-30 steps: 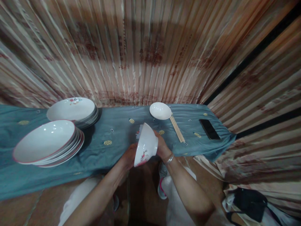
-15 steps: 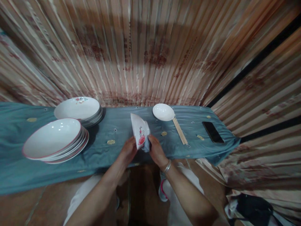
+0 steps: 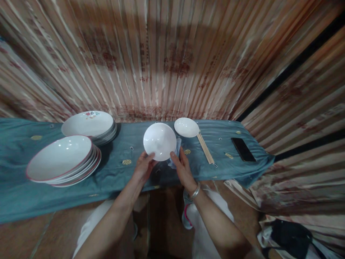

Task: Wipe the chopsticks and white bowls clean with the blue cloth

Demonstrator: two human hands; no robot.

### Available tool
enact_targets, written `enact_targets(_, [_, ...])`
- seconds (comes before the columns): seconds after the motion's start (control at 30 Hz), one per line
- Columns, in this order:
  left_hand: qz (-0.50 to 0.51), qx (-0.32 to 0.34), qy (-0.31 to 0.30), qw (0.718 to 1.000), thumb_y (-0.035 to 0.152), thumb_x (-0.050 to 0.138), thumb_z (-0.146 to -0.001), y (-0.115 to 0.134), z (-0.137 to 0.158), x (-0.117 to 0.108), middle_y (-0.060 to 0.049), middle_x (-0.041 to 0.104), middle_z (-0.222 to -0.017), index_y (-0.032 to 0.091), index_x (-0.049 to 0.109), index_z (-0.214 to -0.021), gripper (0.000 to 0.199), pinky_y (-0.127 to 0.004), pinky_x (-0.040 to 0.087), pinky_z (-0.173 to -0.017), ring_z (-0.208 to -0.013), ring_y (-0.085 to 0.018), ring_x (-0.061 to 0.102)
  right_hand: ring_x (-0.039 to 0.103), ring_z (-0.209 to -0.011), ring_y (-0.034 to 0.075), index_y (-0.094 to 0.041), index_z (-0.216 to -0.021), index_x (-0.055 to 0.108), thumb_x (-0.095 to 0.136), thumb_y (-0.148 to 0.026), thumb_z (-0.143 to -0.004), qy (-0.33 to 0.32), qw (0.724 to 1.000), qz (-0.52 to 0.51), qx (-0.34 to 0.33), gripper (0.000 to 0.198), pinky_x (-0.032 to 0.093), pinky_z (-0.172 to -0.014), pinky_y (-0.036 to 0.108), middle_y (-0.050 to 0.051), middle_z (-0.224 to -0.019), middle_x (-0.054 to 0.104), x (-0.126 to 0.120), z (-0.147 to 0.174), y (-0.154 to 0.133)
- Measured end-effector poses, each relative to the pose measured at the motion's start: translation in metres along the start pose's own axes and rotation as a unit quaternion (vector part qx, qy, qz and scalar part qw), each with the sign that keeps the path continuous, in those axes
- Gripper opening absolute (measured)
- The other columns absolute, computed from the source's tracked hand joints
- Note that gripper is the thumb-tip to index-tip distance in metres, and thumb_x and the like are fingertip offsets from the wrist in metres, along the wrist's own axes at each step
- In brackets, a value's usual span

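A: Please, where is the white bowl (image 3: 160, 141) now?

B: It is in both hands, over the tablecloth (image 3: 138, 140). I take the small white dish (image 3: 186, 127) as my landmark: the bowl is to the left of it and closer to the person. It is tilted, so its glossy inside faces the person.

A: And how are the fingers?

B: The left hand (image 3: 144, 166) is clamped on the bowl, its thumb upon the near rim; the other fingers are partly hidden below. The right hand (image 3: 183, 166) also grips it, with the thumb at the rim and the fingers behind. In this hand there is also a light blue cloth (image 3: 178, 142), between the fingers and the outside of the bowl.

A: What else lies around the dish?

B: The wooden chopsticks (image 3: 205, 148) lie in a bundle at its near right side; if they touch it, I cannot tell. Well to the right of it is a black smartphone (image 3: 243, 149).

A: And on its left?

B: Well to the left, there are two stacks of plates: the red-rimmed stack (image 3: 59, 158) is nearer to the person, and the flower-decorated stack (image 3: 88, 124) is just behind.
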State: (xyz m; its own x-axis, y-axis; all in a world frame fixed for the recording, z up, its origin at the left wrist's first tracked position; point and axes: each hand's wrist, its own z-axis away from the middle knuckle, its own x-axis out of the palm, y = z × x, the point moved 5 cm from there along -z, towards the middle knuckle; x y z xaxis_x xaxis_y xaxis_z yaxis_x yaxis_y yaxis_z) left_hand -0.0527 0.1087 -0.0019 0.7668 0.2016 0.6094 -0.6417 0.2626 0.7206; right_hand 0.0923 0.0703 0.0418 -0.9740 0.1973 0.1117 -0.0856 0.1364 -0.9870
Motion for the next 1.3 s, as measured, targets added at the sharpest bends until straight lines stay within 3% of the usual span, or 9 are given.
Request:
enact_targets(0.23, [-0.041, 0.017, -0.028, 0.999, 0.019, 0.084, -0.053, -0.007, 0.005, 0.007, -0.005, 0.074, -0.092, 0.014, 0.065, -0.096, 0.047, -0.035, 0.057, -0.083, -0.087, -0.020, 0.069, 0.058, -0.110, 0.023, -0.018, -0.124, 0.058, 0.051, -0.040, -0.088, 0.019, 0.980, 0.165, -0.107, 0.042, 0.042, -0.101, 0.037, 0.009, -0.119, 0.066, -0.021, -0.017, -0.008])
enact_targets(0.4, [-0.085, -0.003, -0.052, 0.995, 0.035, 0.077, -0.067, -0.004, 0.010, 0.009, -0.011, 0.073, -0.101, 0.013, 0.060, -0.116, 0.056, -0.039, 0.060, -0.074, -0.087, -0.027, 0.071, 0.062, -0.090, 0.022, -0.013, -0.115, 0.060, 0.046, -0.035, -0.088, 0.037, 0.964, 0.229, -0.126, 0.037, 0.048, -0.083, 0.033, 0.011, -0.104, 0.069, -0.040, -0.027, -0.005])
enact_targets(0.5, [-0.108, -0.029, -0.052, 0.992, 0.034, 0.073, -0.072, -0.005, 0.011, 0.007, -0.013, 0.073, -0.101, 0.012, 0.056, -0.122, 0.057, -0.039, 0.061, -0.066, -0.082, -0.028, 0.072, 0.061, -0.082, 0.020, -0.013, -0.110, 0.060, 0.044, -0.036, -0.089, 0.041, 0.958, 0.257, -0.121, 0.035, 0.047, -0.075, 0.031, 0.010, -0.094, 0.069, -0.046, -0.029, -0.005])
enact_targets(0.6, [-0.113, -0.013, -0.052, 0.992, 0.032, 0.072, -0.073, -0.006, 0.011, 0.005, -0.013, 0.071, -0.108, 0.013, 0.055, -0.123, 0.056, -0.040, 0.061, -0.069, -0.086, -0.027, 0.071, 0.060, -0.076, 0.021, -0.013, -0.106, 0.060, 0.041, -0.039, -0.090, 0.037, 0.950, 0.290, -0.109, 0.036, 0.046, -0.070, 0.032, 0.009, -0.085, 0.068, -0.047, -0.029, -0.001])
enact_targets(0.83, [-0.098, 0.034, -0.058, 0.993, 0.036, 0.067, -0.077, -0.015, 0.004, 0.006, -0.015, 0.068, -0.117, 0.014, 0.050, -0.129, 0.059, -0.042, 0.060, -0.078, -0.094, -0.026, 0.070, 0.058, -0.067, 0.018, -0.020, -0.076, 0.059, 0.041, -0.043, -0.091, -0.013, 0.949, 0.314, -0.040, 0.033, 0.042, -0.064, 0.029, 0.006, -0.071, 0.063, -0.031, -0.020, 0.019])
enact_targets(0.93, [-0.097, 0.058, -0.066, 0.991, 0.039, 0.067, -0.077, -0.018, 0.001, 0.007, -0.016, 0.065, -0.122, 0.014, 0.049, -0.130, 0.062, -0.041, 0.059, -0.079, -0.097, -0.027, 0.069, 0.052, -0.056, 0.015, -0.022, -0.057, 0.050, 0.048, -0.047, -0.087, -0.053, 0.942, 0.330, 0.015, 0.039, 0.036, -0.056, 0.027, 0.000, -0.054, 0.050, -0.024, -0.013, 0.029])
enact_targets(1.03, [-0.111, 0.065, -0.072, 0.989, 0.041, 0.067, -0.077, -0.021, 0.000, 0.009, -0.015, 0.065, -0.122, 0.015, 0.049, -0.129, 0.061, -0.038, 0.060, -0.077, -0.096, -0.026, 0.069, 0.044, -0.050, 0.012, -0.022, -0.050, 0.044, 0.050, -0.049, -0.084, -0.056, 0.945, 0.319, 0.044, 0.044, 0.030, -0.051, 0.026, -0.004, -0.048, 0.041, -0.023, -0.009, 0.035])
enact_targets(1.17, [-0.143, 0.064, -0.075, 0.985, 0.040, 0.068, -0.075, -0.025, -0.003, 0.015, -0.013, 0.068, -0.114, 0.015, 0.053, -0.120, 0.054, -0.038, 0.060, -0.071, -0.086, -0.025, 0.071, 0.042, -0.051, 0.012, -0.021, -0.049, 0.047, 0.052, -0.051, -0.078, -0.014, 0.968, 0.236, 0.087, 0.043, 0.031, -0.051, 0.025, -0.004, -0.046, 0.043, -0.033, -0.011, 0.044])
enact_targets(1.3, [-0.194, 0.049, -0.102, 0.975, 0.044, 0.068, -0.074, -0.028, -0.006, 0.024, -0.006, 0.072, -0.077, 0.014, 0.057, -0.105, 0.044, -0.035, 0.059, -0.062, -0.065, -0.021, 0.070, 0.049, -0.056, 0.013, -0.019, -0.053, 0.055, 0.058, -0.047, -0.070, 0.022, 0.989, 0.083, 0.117, 0.033, 0.038, -0.054, 0.024, -0.001, -0.052, 0.056, -0.044, -0.020, 0.044])
